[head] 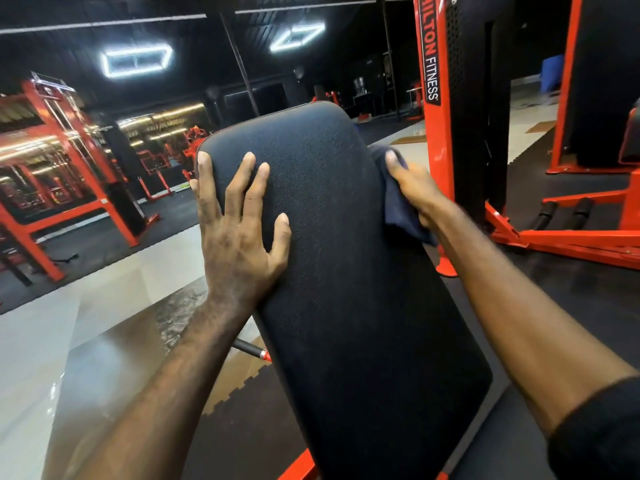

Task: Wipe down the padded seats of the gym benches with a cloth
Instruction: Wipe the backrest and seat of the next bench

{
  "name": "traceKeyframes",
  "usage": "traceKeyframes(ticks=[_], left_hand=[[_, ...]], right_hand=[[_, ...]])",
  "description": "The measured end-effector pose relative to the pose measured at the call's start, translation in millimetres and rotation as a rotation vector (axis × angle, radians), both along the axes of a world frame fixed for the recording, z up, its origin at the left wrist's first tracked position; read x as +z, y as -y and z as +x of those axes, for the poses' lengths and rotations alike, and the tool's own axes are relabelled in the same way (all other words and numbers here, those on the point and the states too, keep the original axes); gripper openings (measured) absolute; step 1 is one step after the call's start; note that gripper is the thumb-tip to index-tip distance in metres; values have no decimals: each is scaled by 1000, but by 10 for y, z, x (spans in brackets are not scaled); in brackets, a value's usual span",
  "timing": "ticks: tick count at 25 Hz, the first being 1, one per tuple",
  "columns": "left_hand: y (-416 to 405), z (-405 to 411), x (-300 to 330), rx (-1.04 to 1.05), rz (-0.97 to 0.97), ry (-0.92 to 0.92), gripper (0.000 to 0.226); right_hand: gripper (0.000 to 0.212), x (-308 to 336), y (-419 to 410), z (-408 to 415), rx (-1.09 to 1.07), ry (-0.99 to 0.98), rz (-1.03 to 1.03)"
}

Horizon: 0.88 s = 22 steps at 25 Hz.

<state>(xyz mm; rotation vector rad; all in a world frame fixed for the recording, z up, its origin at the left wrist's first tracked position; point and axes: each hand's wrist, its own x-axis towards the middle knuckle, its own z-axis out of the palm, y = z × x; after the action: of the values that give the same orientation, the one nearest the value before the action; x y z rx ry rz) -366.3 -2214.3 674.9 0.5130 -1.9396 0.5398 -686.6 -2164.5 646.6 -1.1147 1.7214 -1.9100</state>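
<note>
Bench pad under spread left hand; right hand grips half-hidden cloth.

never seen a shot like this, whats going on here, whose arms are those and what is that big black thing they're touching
This is one picture from a camera worn on a person's head, looking forward and down, so the two arms are the wearer's own. The big black thing is the padded bench pad of a gym bench, tilted up toward the far end. The left hand lies flat on the pad with fingers spread, steadying it near its left edge. The right hand holds a dark blue cloth against the pad's right edge, apparently wiping it. Behind stands an orange machine frame marked "Hilton Fitness", with more orange equipment around the dark gym.
</note>
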Motion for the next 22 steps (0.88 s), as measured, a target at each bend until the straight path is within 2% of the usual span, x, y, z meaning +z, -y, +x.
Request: traceKeyframes(ticks=[2,4,7,9,13,16,19,22], left_hand=[[2,4,-18,-24,10,-14,69],[12,5,-6,-52,10,-26,72],[-9,-10,20,-58,32,-48,74],[-31,-14,5,-60,38,-58,72],[-14,-18,16,-90,49,-58,75],[-32,-16,5,-169,128,-170,84],[-32,-42,-1,-210,158,-211,85],[-11,-38,-14,-196,142,-189,82]], right_hand=[[51,235,61,110,15,-55,-29],[65,5,-106,175,-30,-14,67],[49,-468,-416,225,3,39,163],[46,-284,-279,179,-28,-6,144],[57,489,261,156,-115,-138,-3],[67,288,184,220,-214,-101,25],[68,4,87,151,-194,-100,87],[73,691,388,227,-218,-187,11]])
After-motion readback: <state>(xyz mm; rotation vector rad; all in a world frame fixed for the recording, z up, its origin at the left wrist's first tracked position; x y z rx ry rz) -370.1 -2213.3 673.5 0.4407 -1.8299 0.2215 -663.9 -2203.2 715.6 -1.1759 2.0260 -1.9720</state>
